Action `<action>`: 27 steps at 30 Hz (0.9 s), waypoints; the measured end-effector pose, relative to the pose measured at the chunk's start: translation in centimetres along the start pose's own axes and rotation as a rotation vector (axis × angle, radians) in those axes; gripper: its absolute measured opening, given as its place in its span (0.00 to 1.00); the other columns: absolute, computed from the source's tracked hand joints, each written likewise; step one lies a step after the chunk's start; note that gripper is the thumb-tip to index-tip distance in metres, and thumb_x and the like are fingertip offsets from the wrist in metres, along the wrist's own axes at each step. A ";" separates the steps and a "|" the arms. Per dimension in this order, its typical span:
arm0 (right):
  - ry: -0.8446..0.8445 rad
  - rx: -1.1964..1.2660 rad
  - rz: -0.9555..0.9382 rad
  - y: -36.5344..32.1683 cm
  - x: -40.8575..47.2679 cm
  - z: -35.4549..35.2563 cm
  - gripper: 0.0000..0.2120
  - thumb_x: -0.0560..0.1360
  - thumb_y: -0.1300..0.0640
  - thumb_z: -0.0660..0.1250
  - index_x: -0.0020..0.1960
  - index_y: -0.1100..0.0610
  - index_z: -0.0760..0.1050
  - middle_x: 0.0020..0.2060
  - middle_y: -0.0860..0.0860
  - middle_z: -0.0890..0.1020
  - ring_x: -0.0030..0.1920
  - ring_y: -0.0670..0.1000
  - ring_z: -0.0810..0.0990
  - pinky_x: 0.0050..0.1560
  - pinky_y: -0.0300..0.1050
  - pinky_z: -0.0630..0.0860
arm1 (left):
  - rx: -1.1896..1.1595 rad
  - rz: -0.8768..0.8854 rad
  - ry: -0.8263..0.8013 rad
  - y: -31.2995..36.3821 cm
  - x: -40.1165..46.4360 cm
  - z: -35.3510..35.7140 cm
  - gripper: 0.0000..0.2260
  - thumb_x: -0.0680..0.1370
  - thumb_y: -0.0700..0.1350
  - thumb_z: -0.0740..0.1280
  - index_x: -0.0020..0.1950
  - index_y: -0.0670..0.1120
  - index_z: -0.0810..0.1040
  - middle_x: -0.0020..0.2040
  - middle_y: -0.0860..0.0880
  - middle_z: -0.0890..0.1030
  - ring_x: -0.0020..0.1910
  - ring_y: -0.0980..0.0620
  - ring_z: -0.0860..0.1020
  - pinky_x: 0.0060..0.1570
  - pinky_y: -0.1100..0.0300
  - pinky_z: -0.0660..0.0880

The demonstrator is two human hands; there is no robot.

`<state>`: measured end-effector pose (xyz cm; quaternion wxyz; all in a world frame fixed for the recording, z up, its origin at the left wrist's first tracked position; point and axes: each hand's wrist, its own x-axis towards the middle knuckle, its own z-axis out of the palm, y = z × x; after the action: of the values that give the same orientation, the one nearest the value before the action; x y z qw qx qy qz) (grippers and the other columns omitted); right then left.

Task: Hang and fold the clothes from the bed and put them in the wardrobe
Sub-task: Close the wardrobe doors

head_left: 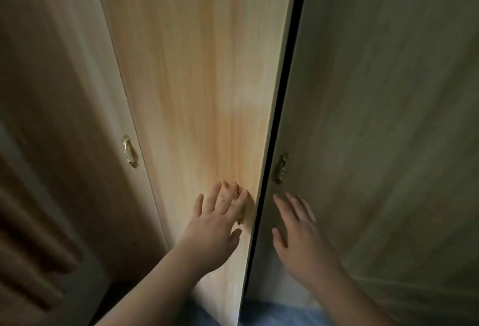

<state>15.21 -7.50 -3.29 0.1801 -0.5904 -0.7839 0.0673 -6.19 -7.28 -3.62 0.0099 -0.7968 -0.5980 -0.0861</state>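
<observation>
I face the light wooden wardrobe at close range. Its middle door [197, 79] stands slightly ajar, with a thin dark gap [282, 107] along its right edge. My left hand [220, 219] lies with straight fingers against this door, over its small brass handle [239, 206]. My right hand [298, 229] is spread flat against the right door [388, 118], just below that door's brass handle [282, 167]. No clothes are in view, and the inside of the wardrobe is hidden.
A third door [64, 92] with a brass handle [130, 152] is at the left. A brown ridged panel [31, 248] fills the bottom left corner. Blue fabric [272, 312] shows at the bottom between my arms.
</observation>
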 end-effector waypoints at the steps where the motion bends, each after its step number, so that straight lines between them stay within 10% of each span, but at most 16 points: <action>1: 0.011 -0.017 0.007 1.3 1.0 0.0 0.30 0.80 0.44 0.57 0.79 0.44 0.50 0.79 0.47 0.53 0.79 0.51 0.49 0.77 0.51 0.57 | 0.021 0.007 0.008 0.2 1.5 0.8 0.34 0.82 0.58 0.54 0.77 0.58 0.32 0.77 0.53 0.32 0.76 0.43 0.31 0.75 0.40 0.37; 5: 0.008 -0.063 0.031 5.5 5.3 0.4 0.32 0.80 0.43 0.55 0.79 0.43 0.44 0.80 0.48 0.48 0.79 0.52 0.46 0.77 0.48 0.49 | 0.074 -0.029 -0.064 1.6 6.5 3.4 0.44 0.73 0.60 0.64 0.81 0.47 0.44 0.80 0.42 0.50 0.78 0.35 0.50 0.69 0.34 0.63; 10: 0.040 -0.108 -0.013 8.9 10.9 2.0 0.37 0.78 0.44 0.58 0.80 0.45 0.42 0.80 0.50 0.45 0.80 0.56 0.45 0.77 0.55 0.55 | 0.021 -0.130 -0.091 2.3 11.9 6.5 0.49 0.69 0.58 0.68 0.80 0.43 0.43 0.79 0.37 0.50 0.76 0.29 0.51 0.63 0.31 0.67; 16: 0.072 -0.168 -0.063 10.2 13.7 4.7 0.40 0.71 0.52 0.66 0.80 0.48 0.54 0.80 0.57 0.51 0.79 0.62 0.45 0.73 0.66 0.58 | 0.030 -0.181 -0.173 2.7 16.6 7.6 0.43 0.81 0.55 0.55 0.65 0.50 0.14 0.65 0.41 0.14 0.65 0.33 0.18 0.70 0.30 0.37; 27: 0.203 -0.317 -0.138 11.7 15.2 8.8 0.45 0.58 0.53 0.74 0.75 0.45 0.67 0.76 0.61 0.61 0.76 0.70 0.54 0.67 0.80 0.53 | -0.005 -0.274 -0.275 3.4 20.0 8.1 0.47 0.80 0.57 0.56 0.58 0.51 0.09 0.59 0.39 0.11 0.60 0.33 0.14 0.68 0.28 0.34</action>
<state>18.95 11.27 -12.05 0.1672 -0.5601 -0.8009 -0.1294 3.48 11.77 -8.36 -0.0859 -0.7121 -0.6965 0.0215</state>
